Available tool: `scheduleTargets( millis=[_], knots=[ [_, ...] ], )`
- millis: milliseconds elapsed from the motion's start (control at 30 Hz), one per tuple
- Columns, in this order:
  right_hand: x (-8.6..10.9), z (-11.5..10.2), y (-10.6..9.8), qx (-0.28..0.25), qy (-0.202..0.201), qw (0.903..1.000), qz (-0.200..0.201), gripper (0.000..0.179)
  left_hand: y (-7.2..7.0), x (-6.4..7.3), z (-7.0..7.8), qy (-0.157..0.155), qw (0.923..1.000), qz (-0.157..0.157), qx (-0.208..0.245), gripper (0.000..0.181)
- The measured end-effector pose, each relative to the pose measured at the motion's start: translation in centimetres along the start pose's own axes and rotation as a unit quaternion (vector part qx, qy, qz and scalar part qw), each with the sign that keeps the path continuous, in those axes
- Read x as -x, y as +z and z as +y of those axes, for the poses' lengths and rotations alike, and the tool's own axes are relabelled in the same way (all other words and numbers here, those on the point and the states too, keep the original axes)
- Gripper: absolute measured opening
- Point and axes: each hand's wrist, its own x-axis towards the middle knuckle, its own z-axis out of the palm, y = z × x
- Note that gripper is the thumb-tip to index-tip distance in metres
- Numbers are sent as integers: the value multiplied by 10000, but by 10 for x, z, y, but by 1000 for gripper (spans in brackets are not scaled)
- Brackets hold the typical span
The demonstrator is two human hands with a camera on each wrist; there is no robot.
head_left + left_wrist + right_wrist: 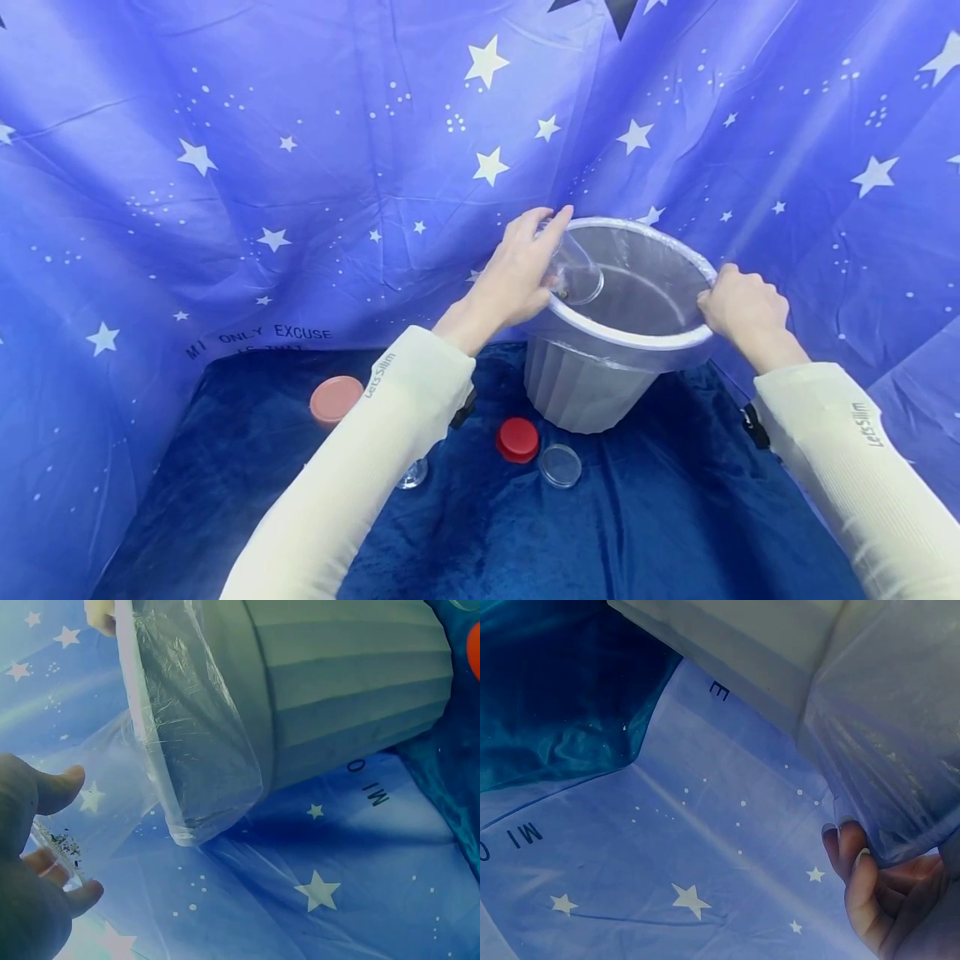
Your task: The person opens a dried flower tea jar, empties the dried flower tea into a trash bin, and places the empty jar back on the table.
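A clear plastic jar (579, 271) lies tipped over the left rim of a grey waste bin (588, 387), its mouth pointing into the bin. My left hand (517, 267) holds the jar around its base end. Dark and greenish crumbs (66, 847) show near the jar's base in the left wrist view. On the opposite side, my right hand (746, 312) grips the bin's rim, fingers curled over the edge. A transparent liner bag (206, 742) is folded down over the outside of the rim. The bin stands tilted slightly.
In front of the bin, a red lid (517, 439) and a clear round lid (560, 466) lie on the dark blue cloth (637, 517). An orange-pink lid (335, 400) and a clear object (413, 473) are partly behind my left sleeve. A starry curtain (337, 167) hangs behind.
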Motion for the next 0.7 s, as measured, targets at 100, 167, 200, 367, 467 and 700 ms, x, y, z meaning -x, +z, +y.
scheduleTargets(
  millis=[100, 167, 200, 367, 467, 700],
  knots=[
    [1, 0, 0, -20, -7, 10000, 19, 47, 2, 0, 1, 244, 9996, -27, -120, 77],
    [1, 0, 0, -34, -6, 10000, 26, 47, 3, 0, 1, 310, 9994, -29, -137, 76],
    [0, 0, 0, -35, -4, 10000, 28, 47, 4, 0, 1, 328, 9994, -35, -134, 75],
    [0, 1, 1, -41, 10, 10000, 28, 47, 5, 1, 2, 343, 9993, -104, -53, 73],
    [1, 0, 1, -51, 12, 10000, 17, 47, 5, 1, 1, 285, 9995, -118, -31, 73],
    [3, -1, -1, -49, 20, 10000, 3, 47, 6, 4, -3, 107, 9999, 73, 102, 71]
  ],
)
